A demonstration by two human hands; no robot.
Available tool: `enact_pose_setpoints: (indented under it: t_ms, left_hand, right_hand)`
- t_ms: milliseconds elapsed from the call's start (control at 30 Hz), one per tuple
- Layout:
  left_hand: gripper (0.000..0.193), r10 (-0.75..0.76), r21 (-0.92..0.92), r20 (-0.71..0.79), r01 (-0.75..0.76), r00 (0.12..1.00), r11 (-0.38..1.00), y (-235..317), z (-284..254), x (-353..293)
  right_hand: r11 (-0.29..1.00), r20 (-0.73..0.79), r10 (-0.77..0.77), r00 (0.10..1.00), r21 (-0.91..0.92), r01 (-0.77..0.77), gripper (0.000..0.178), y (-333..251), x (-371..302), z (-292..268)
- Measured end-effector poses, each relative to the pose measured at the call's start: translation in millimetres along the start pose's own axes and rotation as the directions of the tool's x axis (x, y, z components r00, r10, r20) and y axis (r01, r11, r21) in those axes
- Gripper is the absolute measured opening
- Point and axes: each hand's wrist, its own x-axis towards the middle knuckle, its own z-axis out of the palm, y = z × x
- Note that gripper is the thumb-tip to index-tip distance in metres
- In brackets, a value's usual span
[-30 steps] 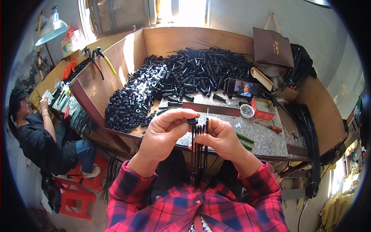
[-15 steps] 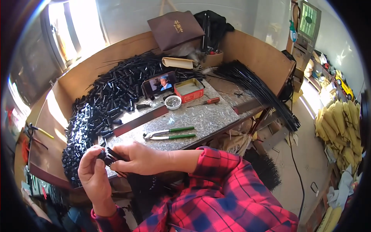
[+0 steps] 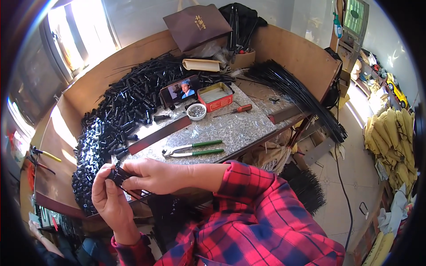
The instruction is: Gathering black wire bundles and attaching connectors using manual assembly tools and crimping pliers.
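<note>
My left hand (image 3: 113, 204) is closed, pinching a small black part (image 3: 119, 175) between thumb and fingers at the table's near left edge. My right hand (image 3: 153, 175) is wrapped round the same part from the right, its fingers pressed together. Thin dark rods (image 3: 137, 195) stick out below my right fingers toward my lap. The joint between part and rods is largely covered by my fingers. Just beyond my hands lies a big heap of short black tubular pieces (image 3: 126, 111). Green-handled pincers (image 3: 193, 149) rest on the speckled tabletop (image 3: 239, 133).
A reddish flat bar (image 3: 159, 135) lies along the heap. Behind it are a phone (image 3: 179, 92) playing video, a white bowl of small metal bits (image 3: 196, 111), a red tin (image 3: 216, 103) and a screwdriver (image 3: 239, 109). Long black rods (image 3: 301, 97) overhang the right edge. A person's arm (image 3: 42, 239) shows lower left.
My hands have drawn closer together round the black part, and the rods now point lower right. The view has shifted slightly. The things on the table stay in place.
</note>
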Motion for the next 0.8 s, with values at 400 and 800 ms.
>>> enact_pose_setpoints:
  t_ms: [400, 800]
  left_hand:
    - [0.02, 0.094, -0.045, 0.121, -0.089, 0.988, 0.995, -6.1, 7.0, 7.3]
    - [0.026, 0.005, -0.184, 0.213, 0.035, 0.977, 0.982, -17.1, 14.2, 46.0]
  right_hand:
    - [0.888, 0.256, 0.108, 0.96, 0.41, -0.21, 0.014, 2.9, 5.5, -25.2]
    - [0.847, 0.294, 0.191, 0.936, 0.433, -0.309, 0.017, 9.2, 25.3, -46.6]
